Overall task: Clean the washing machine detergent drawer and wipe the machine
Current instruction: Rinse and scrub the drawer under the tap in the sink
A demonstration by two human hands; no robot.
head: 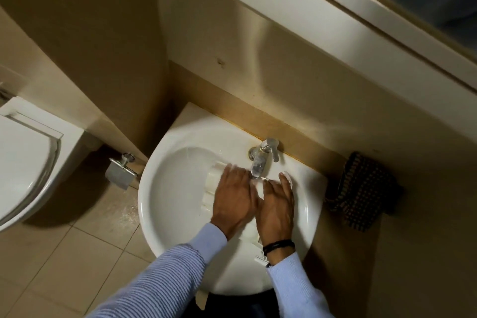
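Detergent drawer (212,184): light, stiff plastic, probably slippery when wet under the tap (258,165) at twelve o'clock. Left hand (233,195) and right hand (277,205) press it flat-fingered; safest hold is the side walls.

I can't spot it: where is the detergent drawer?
Head view, lower centre: the detergent drawer lies in the sink below the tap, under the left hand and right hand.
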